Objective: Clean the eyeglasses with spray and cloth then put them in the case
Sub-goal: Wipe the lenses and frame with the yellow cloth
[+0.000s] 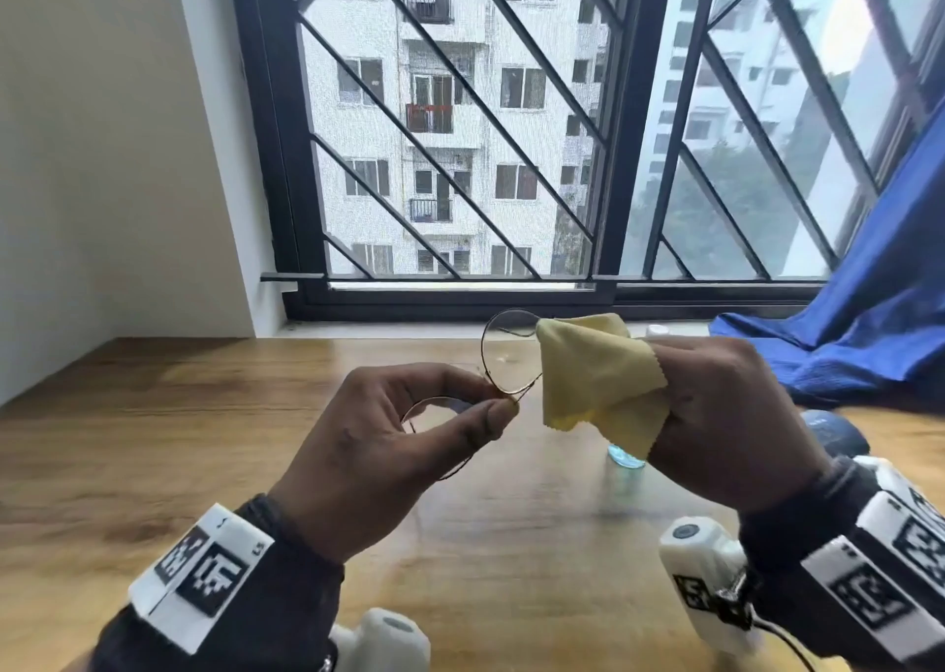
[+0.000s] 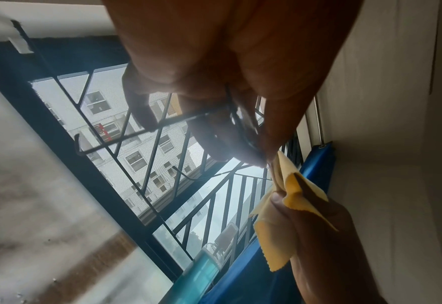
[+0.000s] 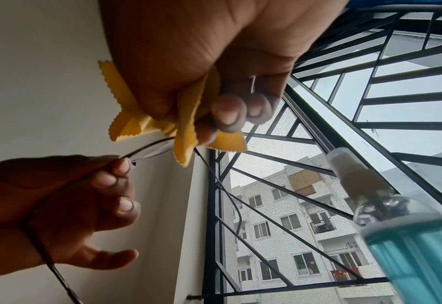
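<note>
My left hand [image 1: 498, 400] pinches the thin round metal eyeglasses [image 1: 511, 352] at the bridge and holds them above the wooden table [image 1: 204, 441]. One lens stands up and away from me. The other lens [image 1: 434, 416] sits inside the curl of my fingers. My right hand [image 1: 665, 380] grips a yellow cloth [image 1: 598, 380] folded over the right edge of the upper lens. In the right wrist view the cloth [image 3: 186, 142] is pinched on that lens [image 3: 152, 151] between thumb and fingers. A spray bottle [image 1: 626, 459] of blue liquid stands behind my right hand, mostly hidden.
A dark blue rounded thing [image 1: 833, 431], perhaps the case, lies on the table right of my right hand. A blue fabric [image 1: 844, 344] is heaped at the back right by the barred window [image 1: 460, 160]. A small white cap [image 1: 657, 330] sits on the sill.
</note>
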